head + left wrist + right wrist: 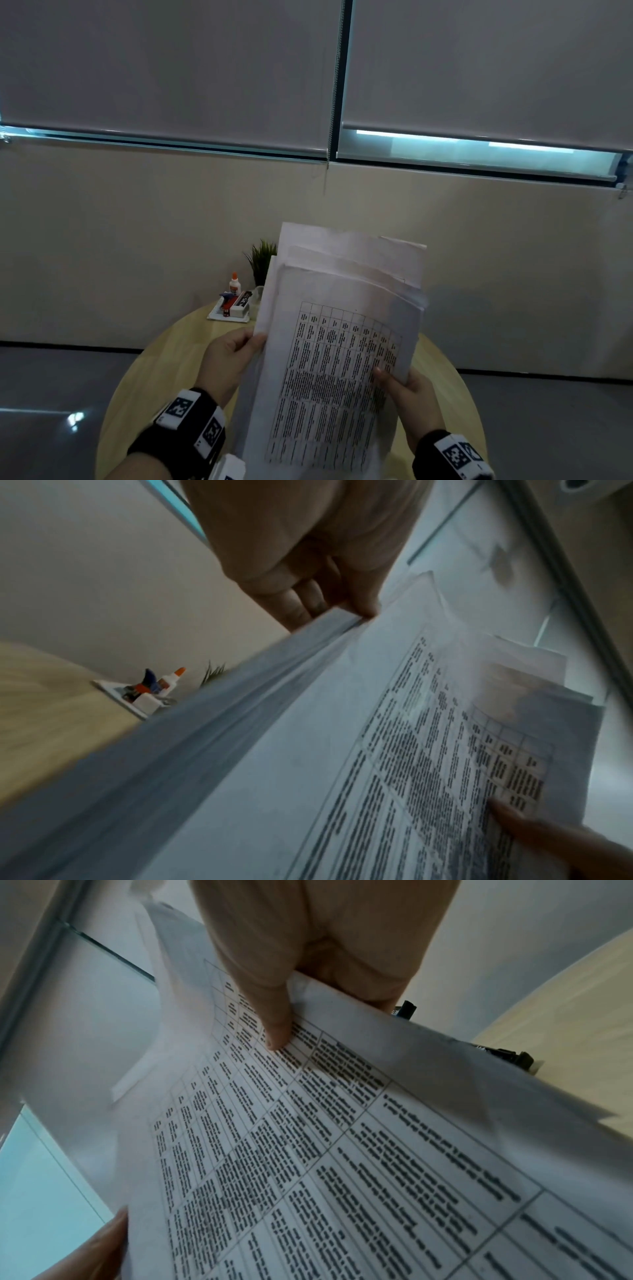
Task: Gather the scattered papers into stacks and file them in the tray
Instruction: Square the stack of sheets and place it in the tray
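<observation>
Now squaring: left hand [230,356] and right hand [409,394] pinch uneven white printed paper stack [339,342] upright over round wooden table [164,370]; edges need tapping flush next.

Dim room; daylight enters below the blinds [164,68]. Wrist views are blurred, perhaps by motion, and bent at the edges.

Your table [178,356] was round, with a pale wood-grain top, standing on a grey floor [51,383] close to a beige wall. At its far edge sat a small white tray [228,313], and it held a glue bottle [234,283] with an orange cap, standing upright, beside a few other small items too blurred to name. Just behind the tray stood a small green plant [262,258], its base hidden. From your right wrist, some dark objects [510,1056] lay on the tabletop, unclear.
</observation>
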Action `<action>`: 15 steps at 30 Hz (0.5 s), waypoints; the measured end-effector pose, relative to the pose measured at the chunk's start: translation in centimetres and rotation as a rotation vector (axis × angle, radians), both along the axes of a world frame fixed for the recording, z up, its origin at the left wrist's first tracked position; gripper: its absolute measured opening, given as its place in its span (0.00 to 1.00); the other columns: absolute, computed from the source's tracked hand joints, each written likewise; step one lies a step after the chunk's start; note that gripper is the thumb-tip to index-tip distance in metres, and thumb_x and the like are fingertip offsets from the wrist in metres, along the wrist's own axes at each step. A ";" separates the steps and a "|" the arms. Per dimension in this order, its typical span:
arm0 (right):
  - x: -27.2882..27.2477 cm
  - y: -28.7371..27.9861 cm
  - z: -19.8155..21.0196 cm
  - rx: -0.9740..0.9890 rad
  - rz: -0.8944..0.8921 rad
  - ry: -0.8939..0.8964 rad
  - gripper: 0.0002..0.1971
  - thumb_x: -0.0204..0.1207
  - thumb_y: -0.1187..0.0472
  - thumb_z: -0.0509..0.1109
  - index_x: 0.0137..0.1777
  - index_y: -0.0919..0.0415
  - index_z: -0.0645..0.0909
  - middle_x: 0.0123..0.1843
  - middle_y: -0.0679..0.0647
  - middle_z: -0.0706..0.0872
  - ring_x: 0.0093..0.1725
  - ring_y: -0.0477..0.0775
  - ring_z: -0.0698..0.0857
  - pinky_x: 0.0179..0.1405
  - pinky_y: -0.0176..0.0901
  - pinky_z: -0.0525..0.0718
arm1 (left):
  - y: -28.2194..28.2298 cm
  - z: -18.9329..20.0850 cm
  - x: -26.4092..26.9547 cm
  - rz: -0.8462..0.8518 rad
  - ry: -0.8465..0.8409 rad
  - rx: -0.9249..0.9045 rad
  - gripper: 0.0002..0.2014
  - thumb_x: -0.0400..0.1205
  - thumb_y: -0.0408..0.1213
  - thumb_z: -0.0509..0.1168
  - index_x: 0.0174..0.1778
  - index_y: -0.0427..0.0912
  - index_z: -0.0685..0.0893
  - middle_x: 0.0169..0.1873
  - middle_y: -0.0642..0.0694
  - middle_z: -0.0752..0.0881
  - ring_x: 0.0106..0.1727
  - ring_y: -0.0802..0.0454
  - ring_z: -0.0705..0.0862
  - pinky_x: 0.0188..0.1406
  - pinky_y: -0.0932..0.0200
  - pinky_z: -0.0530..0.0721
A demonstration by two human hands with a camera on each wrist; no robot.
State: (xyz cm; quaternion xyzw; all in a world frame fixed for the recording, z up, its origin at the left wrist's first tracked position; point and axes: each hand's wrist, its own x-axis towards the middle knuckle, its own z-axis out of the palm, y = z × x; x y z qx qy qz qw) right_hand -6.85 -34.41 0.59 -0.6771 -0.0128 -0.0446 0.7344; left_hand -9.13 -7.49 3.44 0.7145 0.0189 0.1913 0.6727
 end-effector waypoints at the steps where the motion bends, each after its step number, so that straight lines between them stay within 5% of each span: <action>1: 0.0 -0.1 -0.1 -0.008 -0.002 0.005 0.05 0.75 0.71 0.71 0.46 0.64 0.87 0.42 0.54 0.93 0.45 0.55 0.90 0.44 0.44 0.84 | 0.2 0.1 0.1 0.036 -0.018 0.022 0.09 0.83 0.33 0.63 0.42 0.36 0.88 0.37 0.41 0.91 0.41 0.45 0.87 0.40 0.55 0.85; 7: -0.2 -1.1 -0.1 -0.005 -0.025 0.033 0.05 0.76 0.72 0.70 0.44 0.66 0.88 0.42 0.61 0.92 0.46 0.65 0.89 0.48 0.55 0.86 | 1.2 0.5 0.7 -0.059 -0.002 0.042 0.09 0.83 0.32 0.62 0.59 0.42 0.79 0.50 0.40 0.89 0.51 0.40 0.88 0.51 0.42 0.86; 11: -0.5 -1.4 0.2 0.092 0.009 0.050 0.05 0.75 0.72 0.71 0.48 0.68 0.86 0.45 0.63 0.92 0.48 0.66 0.89 0.45 0.52 0.86 | 0.6 0.4 0.0 -0.197 0.054 -0.024 0.31 0.71 0.56 0.73 0.65 0.43 0.80 0.56 0.46 0.89 0.58 0.48 0.87 0.60 0.47 0.84; 13: -0.7 -1.3 0.1 0.112 0.046 0.036 0.17 0.63 0.58 0.83 0.48 0.67 0.87 0.47 0.64 0.92 0.48 0.65 0.90 0.45 0.52 0.87 | 0.1 0.1 -0.4 -0.216 0.094 -0.038 0.42 0.56 0.67 0.76 0.60 0.44 0.83 0.53 0.50 0.90 0.55 0.52 0.88 0.54 0.56 0.86; 15: -0.6 -1.3 -0.2 0.107 0.095 0.025 0.36 0.43 0.44 0.88 0.49 0.67 0.87 0.46 0.63 0.92 0.46 0.63 0.91 0.45 0.51 0.87 | -0.5 -0.3 -0.6 -0.232 0.116 -0.096 0.44 0.47 0.64 0.80 0.55 0.42 0.86 0.49 0.48 0.91 0.49 0.51 0.90 0.42 0.62 0.88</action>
